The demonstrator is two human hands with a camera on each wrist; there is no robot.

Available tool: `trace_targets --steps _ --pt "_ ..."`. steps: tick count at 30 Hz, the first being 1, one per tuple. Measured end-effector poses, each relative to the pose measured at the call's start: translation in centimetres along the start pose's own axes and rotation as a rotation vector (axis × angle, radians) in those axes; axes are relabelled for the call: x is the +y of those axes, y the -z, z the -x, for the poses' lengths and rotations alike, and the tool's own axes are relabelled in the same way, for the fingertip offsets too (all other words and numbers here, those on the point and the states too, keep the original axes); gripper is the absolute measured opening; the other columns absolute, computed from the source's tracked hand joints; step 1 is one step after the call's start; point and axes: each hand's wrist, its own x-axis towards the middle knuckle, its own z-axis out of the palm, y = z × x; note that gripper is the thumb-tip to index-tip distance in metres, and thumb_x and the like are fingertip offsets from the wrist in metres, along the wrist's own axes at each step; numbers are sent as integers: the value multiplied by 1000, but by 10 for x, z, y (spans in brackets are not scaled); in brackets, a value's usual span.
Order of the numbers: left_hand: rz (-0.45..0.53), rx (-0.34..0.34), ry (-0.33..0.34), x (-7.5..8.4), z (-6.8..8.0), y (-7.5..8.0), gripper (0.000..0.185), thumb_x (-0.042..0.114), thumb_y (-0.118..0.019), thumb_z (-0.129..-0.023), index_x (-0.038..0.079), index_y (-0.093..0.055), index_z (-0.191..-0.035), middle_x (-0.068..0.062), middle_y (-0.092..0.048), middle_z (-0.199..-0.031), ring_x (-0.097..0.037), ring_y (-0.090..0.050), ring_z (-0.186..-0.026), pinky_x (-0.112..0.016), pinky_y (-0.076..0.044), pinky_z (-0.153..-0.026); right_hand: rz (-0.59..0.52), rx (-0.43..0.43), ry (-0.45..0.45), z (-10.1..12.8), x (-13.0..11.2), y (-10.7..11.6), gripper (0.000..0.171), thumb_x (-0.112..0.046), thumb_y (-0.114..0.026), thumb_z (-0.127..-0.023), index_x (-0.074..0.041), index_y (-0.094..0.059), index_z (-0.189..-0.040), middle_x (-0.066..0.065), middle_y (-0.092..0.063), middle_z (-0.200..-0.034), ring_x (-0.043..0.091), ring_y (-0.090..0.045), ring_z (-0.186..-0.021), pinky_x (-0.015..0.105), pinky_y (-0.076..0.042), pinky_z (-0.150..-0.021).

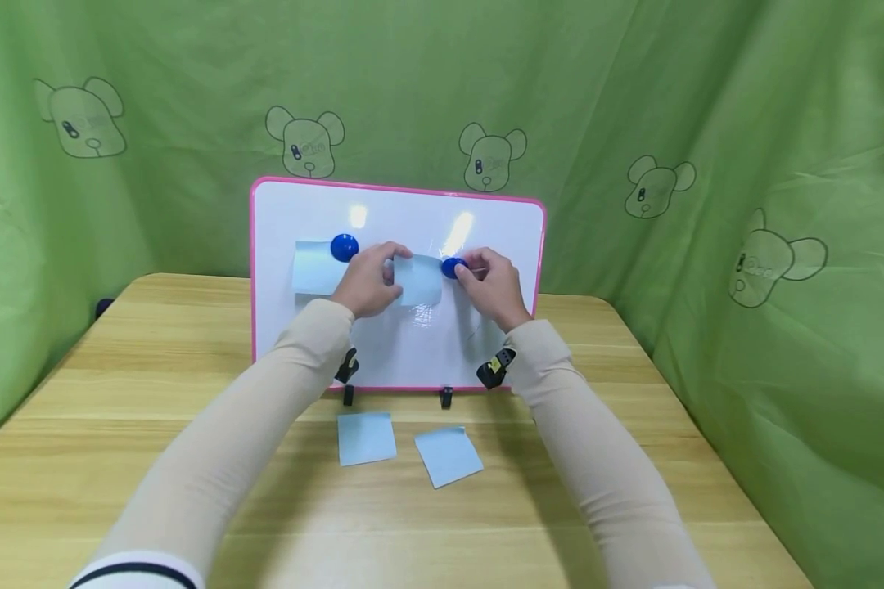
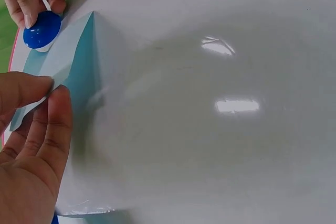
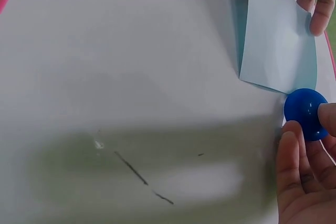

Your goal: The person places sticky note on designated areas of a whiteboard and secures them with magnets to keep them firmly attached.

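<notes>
A whiteboard [image 1: 405, 356] with a pink frame stands upright on the table. My left hand [image 1: 369, 281] pinches the left edge of a light blue sticky note [image 1: 420, 280] in front of the board; in the left wrist view the note [image 2: 63, 56] bows away from the surface. At the note's upper right corner, my right hand [image 1: 492, 286] grips a round blue magnet [image 1: 453, 267] between thumb and fingers. The right wrist view shows that magnet [image 3: 304, 113] at the note's corner. Further left, another blue magnet [image 1: 345, 247] sits on a second blue note [image 1: 313, 268], partly hidden by my left hand.
Two more blue notes, one squared [image 1: 367, 438] and one turned [image 1: 448, 456], lie on the wooden table [image 1: 383, 532] before the board. Small black feet [image 1: 446, 397] support the board's lower edge. A green curtain [image 1: 405, 57] surrounds the table.
</notes>
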Motion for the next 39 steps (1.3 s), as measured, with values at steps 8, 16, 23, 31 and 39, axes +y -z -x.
trace_targets --steps 8,16,23,31,39 --pt "-9 -7 4 1 -3 1 49 0 -67 -88 14 -53 -132 -10 -55 -119 -25 -55 -101 -37 -54 -85 -6 18 11 -3 -7 -2 19 -19 -63 -94 -4 -65 -106 11 -66 -104 23 -61 -91 34 -53 -79" --pt "-17 -6 11 0 -7 2 48 0 -66 -88 13 -53 -132 -10 -56 -116 -25 -54 -99 -36 -53 -85 -19 11 15 -5 -11 -3 17 -17 -63 -94 -4 -64 -104 11 -63 -102 23 -59 -91 35 -51 -78" --pt "-32 -8 2 0 -9 1 48 -2 -66 -88 13 -54 -132 -9 -56 -113 -23 -54 -97 -35 -53 -83 -21 5 19 -8 -17 -5 18 -17 -63 -93 -4 -64 -105 11 -63 -102 24 -60 -92 35 -51 -82" --pt "-65 -11 -8 2 -11 0 47 -2 -65 -88 13 -54 -131 -8 -55 -109 -22 -53 -96 -34 -52 -82 -5 13 31 -12 -20 -8 18 -17 -63 -94 -4 -63 -107 11 -63 -102 23 -60 -92 35 -51 -82" --pt "-90 -10 -6 5 -12 -2 49 -3 -65 -86 11 -54 -132 -9 -49 -112 -22 -51 -95 -32 -51 -77 12 41 24 -14 -20 -10 20 -17 -63 -93 -4 -64 -109 11 -64 -102 22 -60 -90 33 -51 -80"
